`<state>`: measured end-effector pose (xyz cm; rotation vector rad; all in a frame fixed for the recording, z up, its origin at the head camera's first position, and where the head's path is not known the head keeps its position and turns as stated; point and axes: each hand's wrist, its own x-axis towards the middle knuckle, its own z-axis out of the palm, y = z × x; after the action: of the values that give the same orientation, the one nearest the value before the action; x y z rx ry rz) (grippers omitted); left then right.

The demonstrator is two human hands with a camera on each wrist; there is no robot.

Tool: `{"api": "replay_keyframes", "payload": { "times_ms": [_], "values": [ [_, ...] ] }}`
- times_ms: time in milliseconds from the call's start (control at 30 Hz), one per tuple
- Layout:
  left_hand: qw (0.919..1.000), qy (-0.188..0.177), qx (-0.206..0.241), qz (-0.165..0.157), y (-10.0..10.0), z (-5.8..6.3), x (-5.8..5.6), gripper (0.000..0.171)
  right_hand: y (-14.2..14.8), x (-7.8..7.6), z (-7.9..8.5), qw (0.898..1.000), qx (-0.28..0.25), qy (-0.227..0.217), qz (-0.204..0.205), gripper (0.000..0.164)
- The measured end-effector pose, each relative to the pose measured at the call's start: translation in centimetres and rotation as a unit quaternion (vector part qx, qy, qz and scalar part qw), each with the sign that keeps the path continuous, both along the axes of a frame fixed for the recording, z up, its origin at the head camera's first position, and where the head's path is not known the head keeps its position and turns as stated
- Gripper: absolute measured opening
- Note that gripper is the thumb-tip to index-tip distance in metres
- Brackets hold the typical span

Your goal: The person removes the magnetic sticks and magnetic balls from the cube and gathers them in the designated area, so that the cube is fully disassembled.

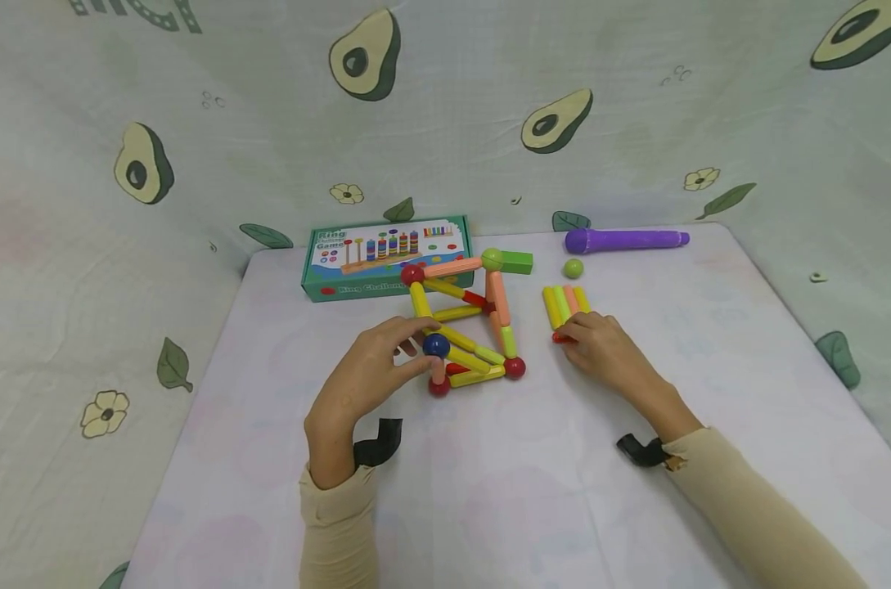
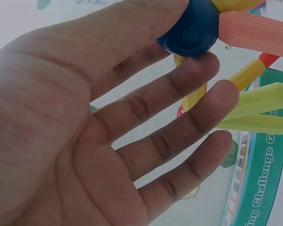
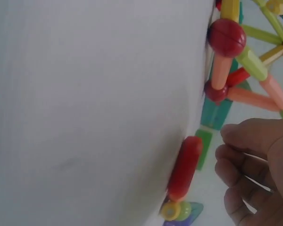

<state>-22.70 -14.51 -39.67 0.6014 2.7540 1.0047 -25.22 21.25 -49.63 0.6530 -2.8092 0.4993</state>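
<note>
A frame of coloured rods and balls point(image 1: 467, 339) stands at the middle of the table. My left hand point(image 1: 364, 364) pinches the blue ball point(image 1: 436, 345) at the frame's near left corner. In the left wrist view the thumb and a fingertip touch this blue ball point(image 2: 193, 28), while the other fingers extend beneath it. My right hand point(image 1: 609, 350) is low beside a red rod point(image 3: 185, 169), partly covered by the fingers in the head view. Fingers are loosely bent, with a gap to the rod in the right wrist view. Several yellow, green and pink rods point(image 1: 551, 307) lie side by side just beyond.
Behind the frame lies a green game box point(image 1: 388, 254), with a green block point(image 1: 519, 263) to its right. A light green ball point(image 1: 573, 268) and a purple toy microphone point(image 1: 625, 240) are at the back right. An avocado-print cloth point(image 1: 445, 155) hangs behind the table.
</note>
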Motion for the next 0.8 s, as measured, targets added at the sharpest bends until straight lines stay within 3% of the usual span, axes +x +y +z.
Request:
{"api": "replay_keyframes", "payload": {
  "times_ms": [200, 467, 800],
  "values": [
    [1.0000, -0.001, -0.001, 0.001, 0.2, 0.0, -0.1, 0.052, -2.0, 1.7, 1.2, 0.994, -0.085, -0.010, 0.074, 0.019],
    [1.0000, 0.003, 0.007, 0.003, -0.1, -0.2, 0.1, 0.053, -6.4, 2.3, 3.0, 0.962, -0.222, -0.070, 0.142, 0.021],
    [0.9993, 0.023, 0.025, -0.014, 0.2, -0.3, -0.1, 0.048, -10.6, 1.8, 4.5, 0.944, -0.262, -0.082, 0.183, 0.025]
  ]
}}
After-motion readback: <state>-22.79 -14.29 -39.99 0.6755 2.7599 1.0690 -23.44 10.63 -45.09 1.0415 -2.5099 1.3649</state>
